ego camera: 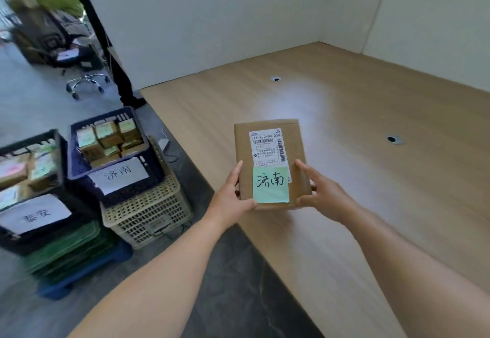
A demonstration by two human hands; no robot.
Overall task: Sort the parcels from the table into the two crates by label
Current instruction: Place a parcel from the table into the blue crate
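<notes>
I have the parcel (pixel 270 157) gripped between both hands just inside the table's (pixel 384 205) left edge. I cannot tell whether its underside touches the wood. The left hand (pixel 233 196) clasps the parcel's 9 o'clock side with the thumb curled over the near corner, and that wrist overhangs the table edge. The right hand (pixel 322 192) clasps the 3 o'clock side, fingertips on the top face.

A green note (pixel 270 185) reading 济南 sits on the parcel's near half, overlapping the printed shipping label (pixel 266 148).

From the parcel, the tabletop runs bare toward 12 and 3 o'clock, with 2 cable holes (pixel 276 79) (pixel 394 139), until it meets the white partitions (pixel 212 32) at the far edges.

At 9 o'clock, down on the floor side, the 济南 crate (pixel 155 165) rests on a beige basket (pixel 148 215), well apart from the table edge, and parcels fill it nearly to the rim. Farther out at 9 o'clock, the 泰安 crate (pixel 47 239) stands on stacked green crates (pixel 66 253), also holding parcels. A strip of grey floor separates the basket from the table edge.
</notes>
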